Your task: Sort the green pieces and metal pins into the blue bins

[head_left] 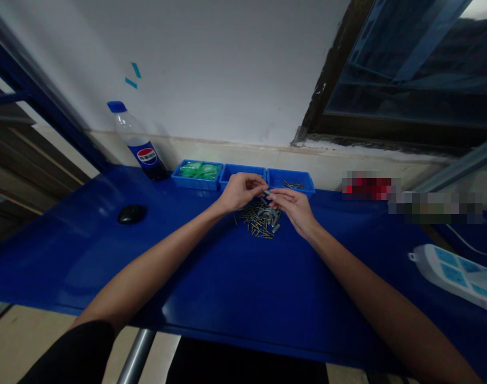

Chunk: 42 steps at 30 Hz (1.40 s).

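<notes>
A small grey cylindrical piece, which looks like a wall plug (268, 193), is pinched between the thumb and fingers of my right hand (294, 207). My left hand (241, 192) meets it from the other side with thumb and fingertips pressed together. Whatever sits in the left fingertips is too small to make out. Just below both hands, a loose pile of brass-coloured screws (260, 226) lies mixed with more grey plugs (276, 228) on the blue table (227, 288). My left hand partly covers the middle blue tray (243, 169) behind it.
Left of the middle tray, another blue tray (195, 184) holds green packets (199, 170); the right tray (311, 184) holds a few screws (293, 185). A cola bottle (145, 152) and black mouse (131, 214) stand left. A white power strip (459, 272) lies right. The wall (227, 69) rises behind.
</notes>
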Each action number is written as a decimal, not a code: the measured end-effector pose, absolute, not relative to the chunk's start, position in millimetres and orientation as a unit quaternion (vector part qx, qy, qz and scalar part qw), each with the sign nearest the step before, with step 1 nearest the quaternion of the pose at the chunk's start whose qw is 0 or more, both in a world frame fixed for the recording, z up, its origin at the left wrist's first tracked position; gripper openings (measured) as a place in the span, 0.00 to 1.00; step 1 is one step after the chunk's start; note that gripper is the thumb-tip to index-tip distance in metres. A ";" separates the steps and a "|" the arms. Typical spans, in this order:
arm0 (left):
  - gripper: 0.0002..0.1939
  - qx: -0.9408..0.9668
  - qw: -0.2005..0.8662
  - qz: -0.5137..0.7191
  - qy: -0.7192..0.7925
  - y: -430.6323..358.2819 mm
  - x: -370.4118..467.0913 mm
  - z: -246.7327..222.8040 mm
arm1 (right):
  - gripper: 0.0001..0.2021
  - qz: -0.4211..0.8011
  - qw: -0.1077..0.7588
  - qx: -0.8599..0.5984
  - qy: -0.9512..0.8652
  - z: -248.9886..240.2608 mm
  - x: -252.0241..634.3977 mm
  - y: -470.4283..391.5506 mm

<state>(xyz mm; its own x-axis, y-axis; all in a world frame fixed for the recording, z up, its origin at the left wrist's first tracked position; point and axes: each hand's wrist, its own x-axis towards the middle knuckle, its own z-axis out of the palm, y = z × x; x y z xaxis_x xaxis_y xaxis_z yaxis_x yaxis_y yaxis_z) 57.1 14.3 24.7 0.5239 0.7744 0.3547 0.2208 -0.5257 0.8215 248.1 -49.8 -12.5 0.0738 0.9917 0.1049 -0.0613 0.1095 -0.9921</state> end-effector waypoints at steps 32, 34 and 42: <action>0.15 0.939 0.144 0.212 0.230 15.3 49.5 30.3 | 0.04 0.196 0.355 -0.582 -0.705 -18.9 275.1 -36.5; 0.15 0.938 0.143 0.212 0.233 15.6 48.7 30.9 | 0.03 0.199 0.360 -0.577 -0.706 -15.7 274.2 -37.7; 0.13 0.909 0.191 0.250 0.274 15.1 48.2 31.4 | 0.06 0.134 0.364 -0.560 -0.733 -1.1 270.9 -42.3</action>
<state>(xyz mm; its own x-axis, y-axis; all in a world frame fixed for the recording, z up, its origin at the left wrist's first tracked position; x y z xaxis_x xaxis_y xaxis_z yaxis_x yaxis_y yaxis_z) 48.2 15.1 31.4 0.7248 0.5932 0.3503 0.4023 -0.7772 0.4839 270.9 -42.3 -1.1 -0.1091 0.9175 0.3825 0.7226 0.3374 -0.6033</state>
